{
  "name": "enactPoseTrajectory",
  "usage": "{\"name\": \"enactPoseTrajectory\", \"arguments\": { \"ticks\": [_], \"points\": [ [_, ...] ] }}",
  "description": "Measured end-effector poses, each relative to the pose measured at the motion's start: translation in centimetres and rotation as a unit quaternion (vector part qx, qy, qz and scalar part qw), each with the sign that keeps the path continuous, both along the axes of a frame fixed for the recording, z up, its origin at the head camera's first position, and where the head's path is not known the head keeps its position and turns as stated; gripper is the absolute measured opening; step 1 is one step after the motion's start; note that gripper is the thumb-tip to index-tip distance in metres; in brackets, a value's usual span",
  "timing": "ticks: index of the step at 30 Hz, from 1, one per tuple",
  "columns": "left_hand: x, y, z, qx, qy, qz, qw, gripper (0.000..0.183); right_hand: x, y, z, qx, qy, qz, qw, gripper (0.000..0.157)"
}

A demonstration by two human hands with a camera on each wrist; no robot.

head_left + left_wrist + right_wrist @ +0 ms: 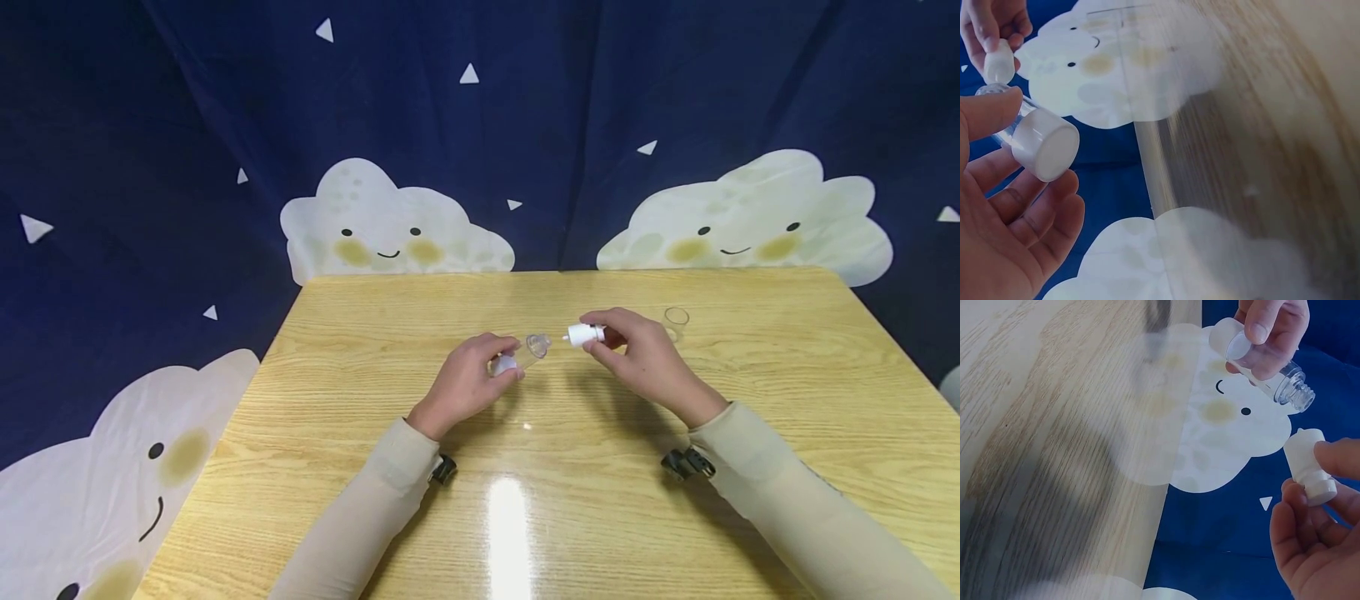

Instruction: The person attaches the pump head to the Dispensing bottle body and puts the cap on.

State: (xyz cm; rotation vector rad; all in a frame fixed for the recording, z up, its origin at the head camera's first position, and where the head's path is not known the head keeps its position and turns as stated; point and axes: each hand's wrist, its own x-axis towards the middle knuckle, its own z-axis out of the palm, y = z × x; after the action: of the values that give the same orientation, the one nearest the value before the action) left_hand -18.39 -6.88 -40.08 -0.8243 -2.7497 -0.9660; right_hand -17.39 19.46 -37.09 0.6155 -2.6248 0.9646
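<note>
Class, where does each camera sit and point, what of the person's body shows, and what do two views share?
Head: worn there, facing forward and down at the yellowish wooden table; left hand, right hand, beige sleeves show.
Left wrist: worn there, facing the clear, white-ended bottle in the left hand; both hands show.
Right wrist: worn there, facing the white cylindrical piece in the right hand; both hands show.
Wrist views share bottle and piece.

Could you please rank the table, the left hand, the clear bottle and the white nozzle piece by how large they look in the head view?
1. Table
2. Left hand
3. Clear bottle, partly covered by fingers
4. White nozzle piece, also partly covered
</note>
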Motion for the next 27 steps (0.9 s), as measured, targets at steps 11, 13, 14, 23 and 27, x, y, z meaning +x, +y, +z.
{"name": "enactPoseTrajectory", "arguments": {
  "ticks": [11, 13, 14, 23, 27],
  "points": [
    [-0.11, 0.17, -0.05, -0.005, -0.006, 0.001, 1.0000, 0.038, 0.14, 0.03, -0.10, -0.006, 0.019, 0.003, 1.000, 0.031],
    [-0.10, 0.24, 0.02, -0.006, -0.008, 0.001, 0.9999, 0.039, 0.16, 0.07, -0.07, -0.007, 0.019, 0.001, 1.000, 0.031],
    [-0.10, 0.26, 0.05, -0.007, -0.009, 0.001, 0.9999, 0.039, 0.18, 0.07, -0.02, -0.007, 0.018, 0.000, 1.000, 0.030],
    [-0.26, 0.57, -0.26, -0.016, 0.001, 0.001, 0.9999, 0.036, 0.29, 0.02, 0.50, -0.012, 0.011, 0.007, 1.000, 0.028],
    [-0.24, 0.72, -0.31, -0.023, 0.005, 0.002, 0.9997, 0.035, 0.34, -0.07, 0.65, -0.011, 0.000, 0.009, 1.000, 0.028]
  ]
}}
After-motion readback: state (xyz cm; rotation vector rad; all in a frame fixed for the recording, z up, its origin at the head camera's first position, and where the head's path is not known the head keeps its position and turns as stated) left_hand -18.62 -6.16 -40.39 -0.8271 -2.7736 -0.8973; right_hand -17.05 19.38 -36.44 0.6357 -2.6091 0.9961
